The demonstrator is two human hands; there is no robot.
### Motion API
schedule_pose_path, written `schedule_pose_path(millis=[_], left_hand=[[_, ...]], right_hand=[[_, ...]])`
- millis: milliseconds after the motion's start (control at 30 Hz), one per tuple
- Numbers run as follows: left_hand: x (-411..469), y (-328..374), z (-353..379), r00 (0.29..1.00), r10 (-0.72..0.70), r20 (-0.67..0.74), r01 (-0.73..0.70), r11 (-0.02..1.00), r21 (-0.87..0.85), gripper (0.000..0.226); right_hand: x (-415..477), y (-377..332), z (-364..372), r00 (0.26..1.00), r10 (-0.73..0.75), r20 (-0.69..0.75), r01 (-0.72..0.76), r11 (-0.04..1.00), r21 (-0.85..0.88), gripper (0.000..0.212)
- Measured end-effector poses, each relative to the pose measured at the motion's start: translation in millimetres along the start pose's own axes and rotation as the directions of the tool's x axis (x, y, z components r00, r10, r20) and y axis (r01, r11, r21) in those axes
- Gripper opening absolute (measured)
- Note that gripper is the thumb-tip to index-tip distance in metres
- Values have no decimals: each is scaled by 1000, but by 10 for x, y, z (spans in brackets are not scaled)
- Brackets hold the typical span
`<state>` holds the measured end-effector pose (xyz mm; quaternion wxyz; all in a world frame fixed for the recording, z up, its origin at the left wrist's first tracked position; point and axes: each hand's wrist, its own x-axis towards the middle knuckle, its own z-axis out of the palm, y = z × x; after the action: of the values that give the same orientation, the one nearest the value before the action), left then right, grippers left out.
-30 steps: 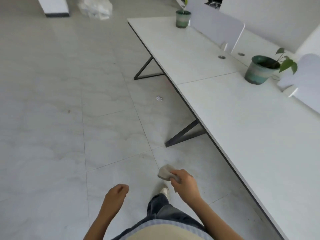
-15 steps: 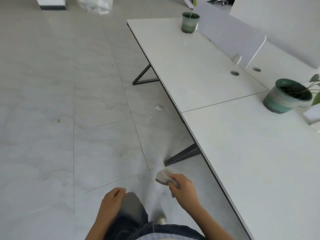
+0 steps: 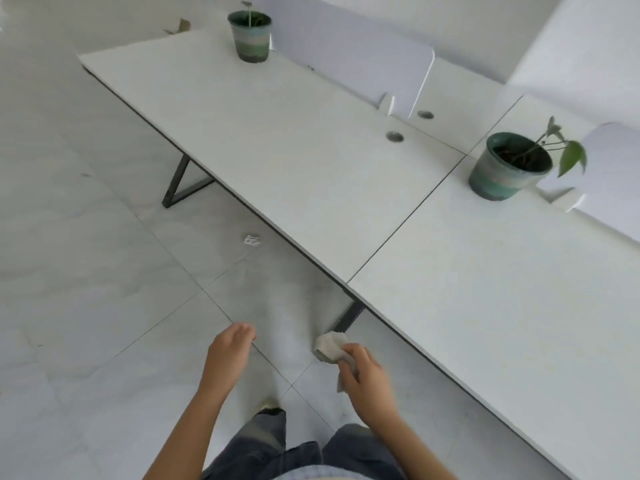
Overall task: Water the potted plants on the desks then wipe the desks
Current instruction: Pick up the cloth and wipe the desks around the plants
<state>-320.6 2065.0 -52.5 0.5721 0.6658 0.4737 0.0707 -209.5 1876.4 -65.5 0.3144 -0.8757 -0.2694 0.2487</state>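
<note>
The long white table [image 3: 311, 161] runs diagonally ahead of me, joined to a second table [image 3: 502, 289] on my right. One potted plant [image 3: 252, 38] stands at the far end, another [image 3: 512, 166] near the seam. My right hand [image 3: 363, 379] grips a crumpled grey cloth [image 3: 330, 346] above the floor, short of the table edge. My left hand [image 3: 230, 351] hangs loosely curled, apparently empty.

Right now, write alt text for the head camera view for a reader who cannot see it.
A person stands beside a row of white desks, the right hand gripping a crumpled cloth and the left hand empty. One potted plant sits on the near desk, another pot at the far end. A paper scrap lies on the floor.
</note>
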Motion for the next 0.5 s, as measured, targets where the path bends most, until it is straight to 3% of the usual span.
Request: schedule_pose_path(millis=[100, 233, 333, 500], left_hand=[[230, 85, 92, 989, -1, 146, -11, 996, 87, 24], [446, 69, 386, 949, -40, 311, -18, 983, 180, 25], [697, 321, 576, 932, -1, 361, -90, 968, 235, 25], [1133, 885, 847, 931, 97, 351, -183, 958, 221, 26]], right_hand=[[34, -91, 35, 996, 79, -36, -77, 996, 46, 44], [28, -25, -61, 972, 198, -127, -182, 976, 121, 12], [124, -2, -251, 919, 312, -241, -236, 926, 295, 25], [659, -26, -771, 782, 417, -463, -113, 826, 553, 23]])
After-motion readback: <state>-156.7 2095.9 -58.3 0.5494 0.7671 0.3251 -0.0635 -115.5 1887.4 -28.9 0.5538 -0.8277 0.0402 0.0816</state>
